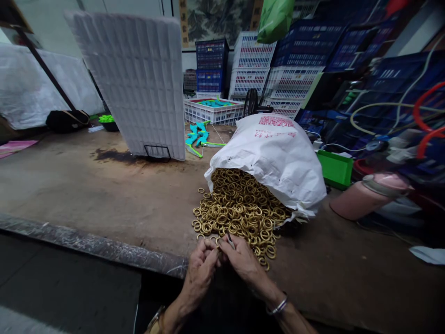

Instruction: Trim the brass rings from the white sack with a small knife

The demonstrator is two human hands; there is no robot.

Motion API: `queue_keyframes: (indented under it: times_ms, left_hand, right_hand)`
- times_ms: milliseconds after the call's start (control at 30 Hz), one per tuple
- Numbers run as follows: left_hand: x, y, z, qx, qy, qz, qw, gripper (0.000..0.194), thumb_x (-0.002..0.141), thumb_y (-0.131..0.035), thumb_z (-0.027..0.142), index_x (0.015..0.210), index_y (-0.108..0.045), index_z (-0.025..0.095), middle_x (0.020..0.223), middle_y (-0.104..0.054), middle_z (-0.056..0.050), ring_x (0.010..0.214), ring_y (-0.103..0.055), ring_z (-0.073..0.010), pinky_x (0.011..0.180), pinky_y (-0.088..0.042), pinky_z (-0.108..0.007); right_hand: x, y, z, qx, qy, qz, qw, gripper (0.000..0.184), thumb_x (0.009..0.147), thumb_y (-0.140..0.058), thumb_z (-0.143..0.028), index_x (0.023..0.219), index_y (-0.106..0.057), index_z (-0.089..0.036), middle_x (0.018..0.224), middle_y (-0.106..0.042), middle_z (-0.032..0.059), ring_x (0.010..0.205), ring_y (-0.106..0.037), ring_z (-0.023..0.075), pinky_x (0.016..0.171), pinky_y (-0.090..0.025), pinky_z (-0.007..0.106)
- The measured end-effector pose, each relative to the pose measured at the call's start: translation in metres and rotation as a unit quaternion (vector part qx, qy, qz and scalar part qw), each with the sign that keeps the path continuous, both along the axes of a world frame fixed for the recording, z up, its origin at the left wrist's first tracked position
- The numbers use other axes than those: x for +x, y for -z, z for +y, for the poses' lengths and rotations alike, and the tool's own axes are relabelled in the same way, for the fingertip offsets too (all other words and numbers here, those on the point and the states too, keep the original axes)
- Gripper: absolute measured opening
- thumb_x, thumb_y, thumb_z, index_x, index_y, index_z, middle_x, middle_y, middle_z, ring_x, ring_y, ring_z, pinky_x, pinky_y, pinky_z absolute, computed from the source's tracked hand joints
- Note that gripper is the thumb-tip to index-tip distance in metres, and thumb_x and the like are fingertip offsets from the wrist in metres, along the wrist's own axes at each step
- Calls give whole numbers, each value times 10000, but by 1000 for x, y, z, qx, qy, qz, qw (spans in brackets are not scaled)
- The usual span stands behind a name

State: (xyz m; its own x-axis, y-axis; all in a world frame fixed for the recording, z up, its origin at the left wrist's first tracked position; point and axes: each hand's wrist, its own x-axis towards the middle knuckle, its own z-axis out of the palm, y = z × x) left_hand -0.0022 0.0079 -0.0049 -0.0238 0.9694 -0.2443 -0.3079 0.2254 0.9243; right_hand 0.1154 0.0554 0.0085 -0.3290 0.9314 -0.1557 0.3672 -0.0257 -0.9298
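Observation:
At the table's front edge my left hand (201, 265) is closed, its thumb and fingertips pinching a brass-coloured ring (218, 247), most of which the fingers hide. My right hand (241, 257) meets it there, closed around a thin dark tool (230, 240) whose narrow end sticks up between thumb and forefinger; its exact kind is too small to make out. Just beyond both hands spreads a heap of brass-coloured rings (239, 215). They spill from the mouth of a white woven sack (278, 157) lying on its side, with red print on top.
A tall white padded panel (139, 83) stands on the brown table (86, 195) at left. Turquoise and green toy bows (198, 137) lie behind the heap, near a white crate (213, 111). A pink bottle (365, 195) and a green tray (334, 168) are at right.

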Motion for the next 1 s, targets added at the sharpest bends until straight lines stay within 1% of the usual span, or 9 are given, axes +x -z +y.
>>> queue_keyframes:
  times_ms: [133,267,367,467,567,667,800,867,1000]
  left_hand:
    - [-5,-2,-7,-25,51,-57,997,284,765,-536,440,707,-454,175,487,-410,87,344,-206,-14,344,-143,-159]
    - [-5,-6,-12,-22,38,-86,995,283,754,-554,434,694,-446,179,515,-420,82,352,-211,-14,338,-132,-158]
    - [-5,-10,-14,-30,19,-90,995,288,727,-587,431,714,-436,185,540,-449,78,351,-227,-11,341,-136,-157]
    - [-5,-13,-14,-24,12,-96,995,310,705,-611,433,721,-426,184,536,-430,86,360,-225,-9,350,-148,-155]
    - [-5,-12,-14,-17,17,-99,995,318,707,-607,441,742,-420,187,517,-387,101,364,-209,-9,353,-134,-153]
    - [-5,-9,-15,-10,17,-89,996,316,716,-595,446,746,-412,191,492,-334,113,366,-198,-16,356,-134,-156]
    - [-5,-3,-16,-4,12,-79,997,334,715,-590,462,711,-393,192,498,-322,108,380,-195,-21,364,-138,-165]
    - [-5,-1,-16,6,17,-74,997,337,723,-580,465,697,-386,190,510,-337,99,389,-203,-23,371,-143,-169]
    - [-6,3,-16,20,28,-75,997,317,747,-562,448,705,-383,190,529,-340,92,406,-198,-28,386,-148,-176]
  right_hand:
    - [-1,-6,-5,1,-23,2,1000,243,782,-427,-326,587,-457,-183,515,-433,-55,505,-388,87,496,-301,201]
    - [-1,-8,-7,29,-31,-10,999,250,815,-371,-321,626,-467,-187,531,-453,-42,518,-418,101,518,-324,209]
    - [1,-3,-10,101,-27,-86,991,220,824,-342,-282,705,-503,-189,573,-496,-24,544,-446,118,538,-322,219]
    - [5,4,-15,169,-79,-167,968,144,756,-367,-160,742,-505,-199,612,-535,-13,562,-468,125,546,-304,219]
    - [6,9,-20,200,-121,-215,948,233,647,-374,-67,787,-502,-204,657,-574,-3,599,-506,134,561,-295,219]
    - [6,11,-22,218,-127,-244,936,275,634,-362,-54,821,-500,-202,689,-598,10,625,-532,142,569,-293,221]
    - [6,11,-23,229,-124,-257,931,257,685,-345,-68,838,-503,-201,705,-611,17,628,-541,143,567,-288,225]
    - [6,12,-23,225,-125,-259,931,243,707,-337,-78,832,-506,-200,700,-613,16,621,-539,142,562,-285,226]
    - [5,12,-22,203,-135,-270,931,266,685,-359,-83,856,-524,-201,723,-624,13,642,-549,142,570,-284,226]
